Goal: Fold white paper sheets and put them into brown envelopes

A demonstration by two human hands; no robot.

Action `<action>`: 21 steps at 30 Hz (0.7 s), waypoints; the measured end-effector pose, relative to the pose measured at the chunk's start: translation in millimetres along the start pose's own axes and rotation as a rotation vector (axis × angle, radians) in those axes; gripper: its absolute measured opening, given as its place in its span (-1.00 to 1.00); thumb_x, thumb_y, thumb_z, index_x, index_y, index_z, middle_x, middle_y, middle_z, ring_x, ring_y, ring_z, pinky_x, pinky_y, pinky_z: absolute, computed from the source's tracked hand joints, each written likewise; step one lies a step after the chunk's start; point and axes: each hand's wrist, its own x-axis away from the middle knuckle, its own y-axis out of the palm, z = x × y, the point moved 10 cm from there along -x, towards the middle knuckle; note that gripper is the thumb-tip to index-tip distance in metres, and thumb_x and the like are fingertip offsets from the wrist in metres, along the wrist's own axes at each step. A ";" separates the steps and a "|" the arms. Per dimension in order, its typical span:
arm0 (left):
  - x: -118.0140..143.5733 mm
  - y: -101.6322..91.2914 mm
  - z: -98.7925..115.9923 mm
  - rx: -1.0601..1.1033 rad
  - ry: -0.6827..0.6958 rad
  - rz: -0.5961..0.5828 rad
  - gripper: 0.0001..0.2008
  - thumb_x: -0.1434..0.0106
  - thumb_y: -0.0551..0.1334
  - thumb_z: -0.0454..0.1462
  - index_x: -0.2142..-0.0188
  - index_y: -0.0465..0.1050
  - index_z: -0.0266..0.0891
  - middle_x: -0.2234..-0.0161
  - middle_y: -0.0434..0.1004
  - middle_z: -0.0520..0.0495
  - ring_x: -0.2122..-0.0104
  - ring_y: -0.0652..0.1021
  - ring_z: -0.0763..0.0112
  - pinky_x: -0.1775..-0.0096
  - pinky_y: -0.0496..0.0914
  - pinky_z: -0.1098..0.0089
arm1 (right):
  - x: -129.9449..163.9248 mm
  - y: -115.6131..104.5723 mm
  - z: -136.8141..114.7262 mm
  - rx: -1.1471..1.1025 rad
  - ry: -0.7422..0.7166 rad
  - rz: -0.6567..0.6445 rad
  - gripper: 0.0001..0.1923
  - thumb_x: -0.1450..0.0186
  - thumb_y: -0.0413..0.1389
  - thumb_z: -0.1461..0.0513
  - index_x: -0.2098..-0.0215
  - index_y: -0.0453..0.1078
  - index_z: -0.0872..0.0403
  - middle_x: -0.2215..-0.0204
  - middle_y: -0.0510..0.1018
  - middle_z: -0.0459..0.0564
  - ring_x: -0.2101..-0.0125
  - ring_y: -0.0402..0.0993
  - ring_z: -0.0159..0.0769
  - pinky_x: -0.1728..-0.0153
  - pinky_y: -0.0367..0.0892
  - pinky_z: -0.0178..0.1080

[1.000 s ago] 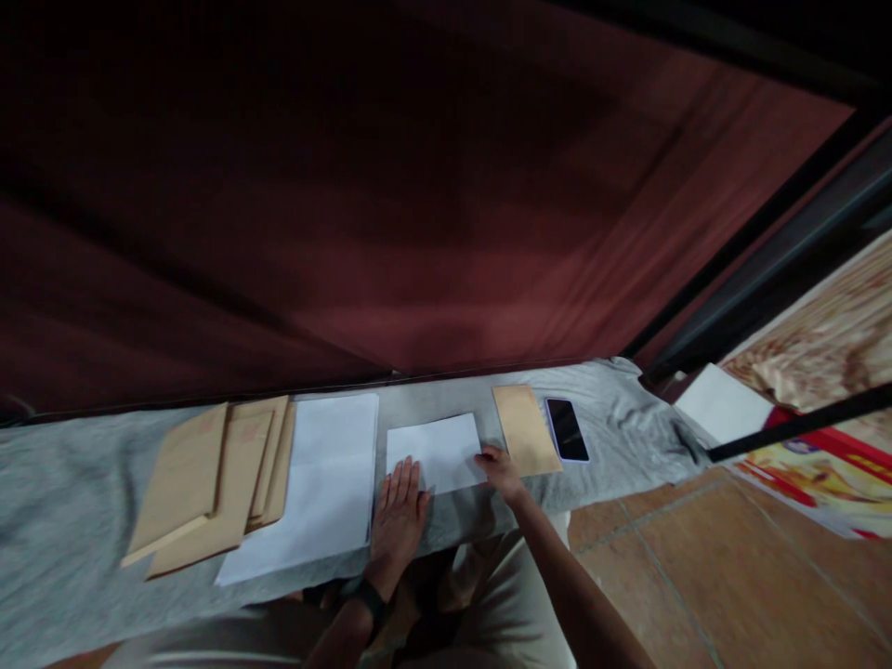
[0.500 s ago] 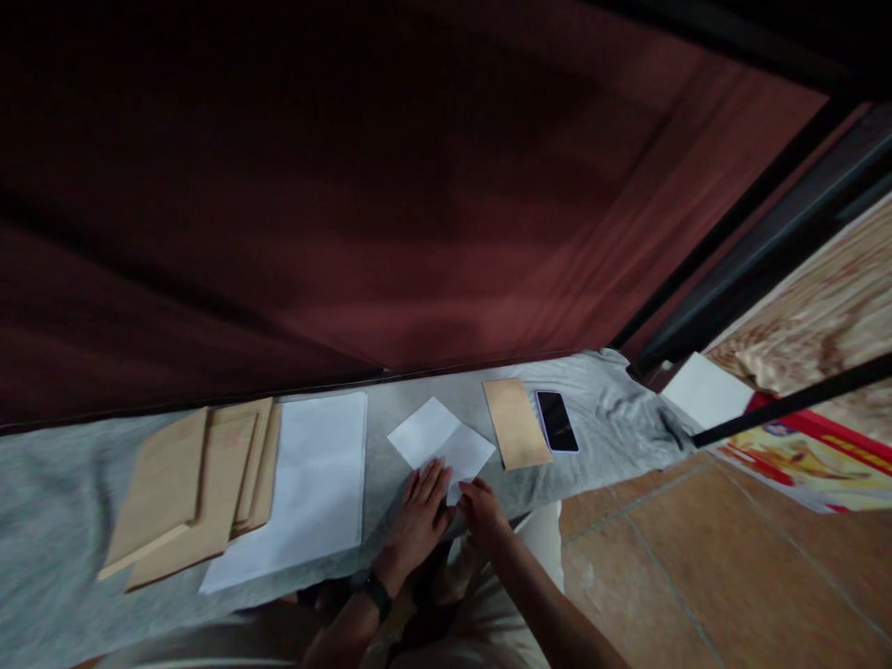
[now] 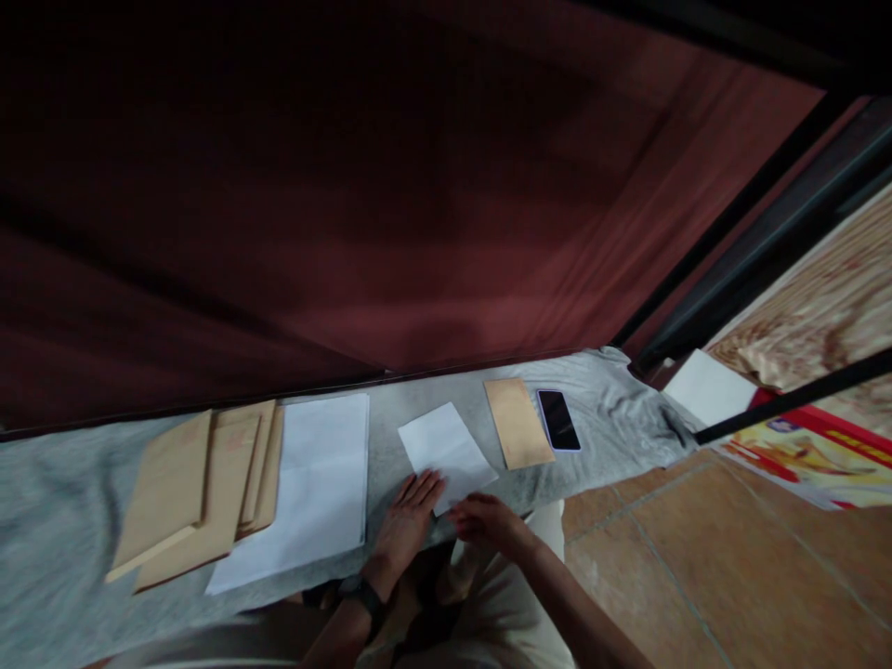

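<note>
A small folded sheet of white paper (image 3: 446, 446) lies at a slant on the grey cloth. My left hand (image 3: 411, 511) rests flat on its lower left part, fingers stretched out. At the paper's near edge, my right hand (image 3: 488, 520) is closed, with its fingers curled and pressed together on that edge; the fingertips are partly hidden. To the right of the paper lies a brown envelope (image 3: 519, 423), and beside that a phone (image 3: 558, 420) with a dark screen.
Larger white sheets (image 3: 324, 474) lie to the left, partly under several overlapping brown envelopes (image 3: 167, 483). Grey cloth (image 3: 52, 520) covers the narrow surface, which backs onto a dark red panel (image 3: 418, 232). A red and yellow box (image 3: 815, 451) stands over the tiled floor (image 3: 669, 557) at right.
The white paper has turned and now shows one plain rectangle instead of two creased halves. My left hand has slid slightly left and down; my right hand has shifted slightly toward me.
</note>
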 end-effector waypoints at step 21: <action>14.0 -11.3 -0.5 0.038 0.040 0.022 -0.43 -0.26 0.12 -0.37 -0.26 0.36 0.00 -0.25 0.44 -0.01 -0.26 0.39 0.28 -0.33 0.22 0.11 | -75.4 101.5 -57.7 1.350 -1.067 -0.305 -0.59 -0.48 0.05 0.18 -0.28 0.33 -0.06 -0.33 0.33 -0.06 -0.31 0.23 -0.27 -0.35 0.08 -0.12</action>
